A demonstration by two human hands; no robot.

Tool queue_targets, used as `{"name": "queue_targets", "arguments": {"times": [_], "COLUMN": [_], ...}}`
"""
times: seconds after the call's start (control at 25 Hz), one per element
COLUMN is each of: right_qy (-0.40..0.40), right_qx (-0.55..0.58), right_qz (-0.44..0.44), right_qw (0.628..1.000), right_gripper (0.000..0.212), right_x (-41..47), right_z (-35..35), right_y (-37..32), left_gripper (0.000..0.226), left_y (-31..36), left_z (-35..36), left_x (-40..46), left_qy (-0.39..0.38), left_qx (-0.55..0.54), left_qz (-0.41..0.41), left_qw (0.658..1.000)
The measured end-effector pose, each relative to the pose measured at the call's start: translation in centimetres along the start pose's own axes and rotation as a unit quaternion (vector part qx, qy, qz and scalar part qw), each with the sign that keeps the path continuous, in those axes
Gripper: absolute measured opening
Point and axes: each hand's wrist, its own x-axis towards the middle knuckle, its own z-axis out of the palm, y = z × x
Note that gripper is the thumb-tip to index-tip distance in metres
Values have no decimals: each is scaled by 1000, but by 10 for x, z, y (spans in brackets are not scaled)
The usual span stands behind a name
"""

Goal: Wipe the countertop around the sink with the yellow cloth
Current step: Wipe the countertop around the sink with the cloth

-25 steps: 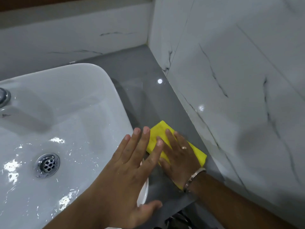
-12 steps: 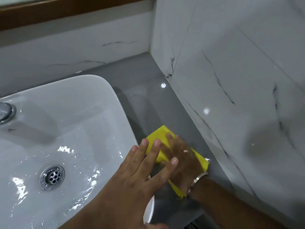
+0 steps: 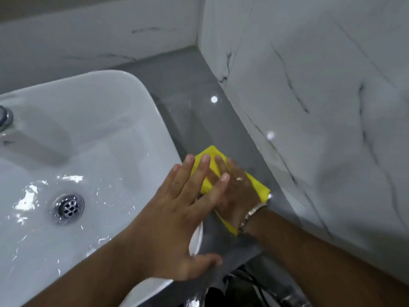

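One head-worn view looks steeply down and forward from close above the sink [image 3: 93,138] and the grey surface [image 3: 199,120] strip to its right, toward the corner where two marble walls [image 3: 309,107] meet.

I observe the folded yellow cloth [image 3: 214,161] lying flat on the glossy grey countertop [image 3: 194,89], at three o'clock of the wet white sink [image 3: 93,134].

Left hand [image 3: 177,220] now overlaps more of the yellow cloth [image 3: 257,185] vs 1 s ago, fingers [image 3: 225,177] crossing onto the right hand [image 3: 236,191]. Cloth barely shifts on the tabletop [image 3: 194,111].
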Motion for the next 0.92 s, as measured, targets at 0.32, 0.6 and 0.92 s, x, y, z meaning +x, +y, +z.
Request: {"name": "queue_targets", "arguments": {"times": [0.32,0.6,0.92], "right_qy": [23,33,12], "right_qx": [193,74,271], "right_qz": [159,97,49], "right_qw": [968,992,961], "right_gripper": [61,63,65], "right_x": [44,-27,14], "right_z": [-87,-27,-77], "right_y": [-20,10,-41], "left_gripper": [117,118,116], "left_y": [3,3,0], "left_z": [-3,-1,1], "left_x": [0,-2,3], "left_qy": [-14,-14,-6], "left_qx": [30,55,51], "left_qz": [-3,-1,-2], "left_qw": [999,998,999]}}
